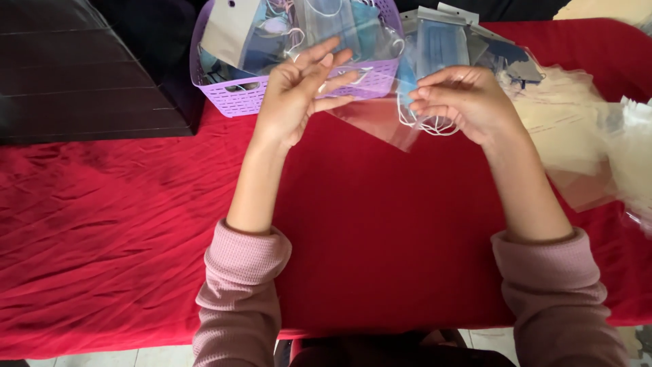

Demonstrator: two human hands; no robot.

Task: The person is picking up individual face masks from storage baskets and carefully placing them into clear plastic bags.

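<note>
We see a red cloth [380,224] over the bench, matt and creased. The lilac basket [234,95] is plastic, with a perforated, slightly shiny wall. The sleeve [377,119] between our hands is thin clear plastic film, glossy and smooth. The face mask [407,92] at our right hand [462,102] looks like soft matt fabric with white cord loops. Our cuffs [248,261] are pink ribbed knit. The stack of bags [570,129] at right is glossy clear film.

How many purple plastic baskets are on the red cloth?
1. The purple slotted plastic basket sits at the far edge of the red cloth, behind the left hand, filled with packaged face masks. Its right part is hidden.
</note>
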